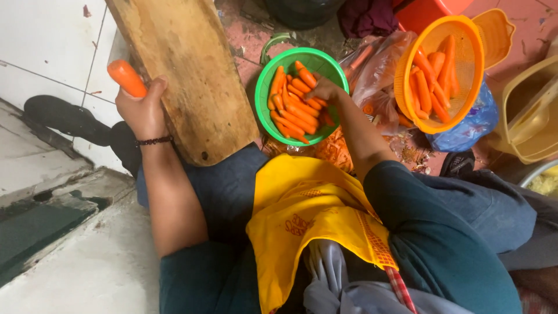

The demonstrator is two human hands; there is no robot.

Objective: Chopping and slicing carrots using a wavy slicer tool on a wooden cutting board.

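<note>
Carrot (pixel 127 78) gripped in left hand (pixel 141 109), held beside wooden board (pixel 186 75). Right hand (pixel 326 90) reaches into green colander (pixel 268 87), fingers curled on peeled carrots (pixel 293 104); firm grip unclear. Orange colander (pixel 465 87) sits further right.

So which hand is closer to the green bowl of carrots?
The right hand. It reaches into the green bowl, touching the carrots. The left hand is off beyond the wooden board, holding a single carrot.

The left hand (pixel 141 110) hides the lower end of its peeled carrot (pixel 127 78). The wooden cutting board (pixel 183 75) and a yellow bucket (pixel 532 113) are cut off by the frame edges. The right hand's (pixel 325 91) fingertips are buried among carrots in the green colander (pixel 267 93).
</note>
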